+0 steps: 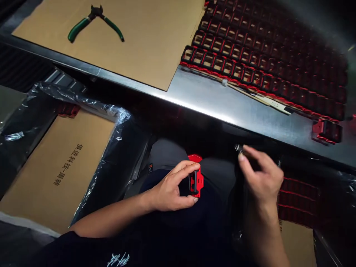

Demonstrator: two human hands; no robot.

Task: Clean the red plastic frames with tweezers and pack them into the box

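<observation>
Between the thumb and fingers of my left hand [175,187] is a small red and black plastic part [199,182], held by its two ends above my lap. Just beyond it a red rounded piece [195,158] shows; whether it belongs to that part I cannot tell. My right hand [261,174] is off to the right, apart from the part. Its thumb and index finger pinch a small dark object with a shiny tip [238,148], too small and blurred to name.
Green-handled cutting pliers [96,22] lie spread on cardboard [150,44] on the metal table [211,100]. Rows of red and black parts [236,55] stand at the right, with one single part [326,131] near the edge. Lined boxes [122,115] flank my lap, the left one holding cardboard [55,163].
</observation>
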